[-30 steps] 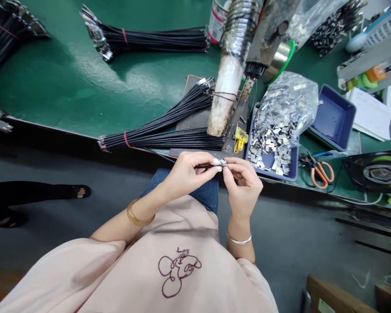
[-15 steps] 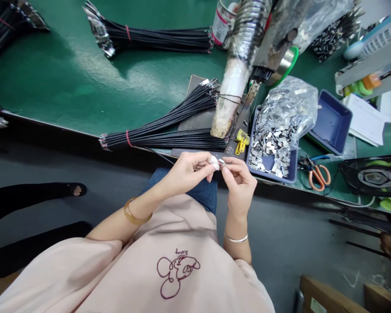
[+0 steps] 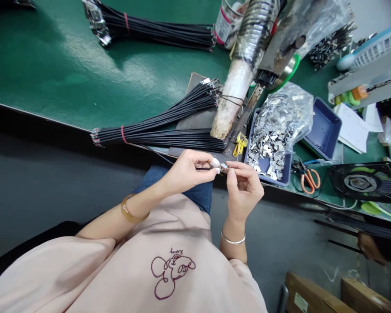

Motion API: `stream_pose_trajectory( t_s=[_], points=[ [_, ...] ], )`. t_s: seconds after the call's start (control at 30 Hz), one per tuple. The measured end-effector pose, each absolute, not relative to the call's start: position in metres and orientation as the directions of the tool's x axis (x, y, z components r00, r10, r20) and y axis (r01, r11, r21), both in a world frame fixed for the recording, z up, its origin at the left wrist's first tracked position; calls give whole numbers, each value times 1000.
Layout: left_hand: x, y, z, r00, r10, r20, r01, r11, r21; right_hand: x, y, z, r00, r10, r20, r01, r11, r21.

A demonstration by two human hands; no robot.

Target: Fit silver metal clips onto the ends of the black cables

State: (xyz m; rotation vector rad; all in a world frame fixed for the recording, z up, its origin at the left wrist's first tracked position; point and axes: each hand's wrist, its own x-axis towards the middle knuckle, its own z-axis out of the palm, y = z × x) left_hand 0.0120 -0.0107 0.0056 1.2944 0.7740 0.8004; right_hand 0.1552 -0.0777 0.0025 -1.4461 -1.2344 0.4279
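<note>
My left hand (image 3: 193, 171) is closed on a thin black cable (image 3: 202, 168), with white coverings on its fingertips. At the cable's end a small metal connector (image 3: 224, 165) shows, pinched by my right hand (image 3: 244, 187) between thumb and forefinger. Both hands meet just off the bench's front edge, above my lap. Behind them lies a bundle of black cables (image 3: 169, 116), held by a red band and fanned apart on the right. A blue tray (image 3: 285, 174) of small metal connector shells (image 3: 270, 148) stands to the right, a plastic bag of more shells in it.
A white-tipped duct (image 3: 230, 93) and a metal arm (image 3: 282, 54) hang close over the bench. Yellow clip (image 3: 240, 144), orange-handled pliers (image 3: 310, 180), a fan (image 3: 366, 182) and a second blue tray (image 3: 326, 126) lie rightward. Another cable bundle (image 3: 159, 32) lies at the back.
My right hand has shifted slightly right, and more of the cable and connector shows between the hands. The view has turned a little; the other person's foot at left is out of sight.
</note>
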Motion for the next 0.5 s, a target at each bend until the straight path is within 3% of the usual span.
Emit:
stream_pose_trajectory(
  t_s=[0.07, 0.13, 0.23, 0.33, 0.5],
  points=[
    [13, -11, 6, 522, 852, -40, -74, 92, 993, 156, -77, 3, 379, 854, 357, 436, 175, -883],
    [14, -10, 7, 524, 851, -43, -71, 94, 993, 156, -77, 4, 377, 815, 440, 502, 219, -837],
    [14, -9, 8, 531, 845, -54, -67, 105, 992, 156, -79, 4, 300, 703, 645, 663, 332, -670],
    [14, -6, 9, 546, 835, -62, -96, 136, 986, 155, -79, 2, 183, 677, 713, 729, 392, -560],
    [12, -3, 12, 562, 821, -100, -122, 201, 972, 157, -79, -5, 307, 757, 577, 534, 365, -763]
  ],
)
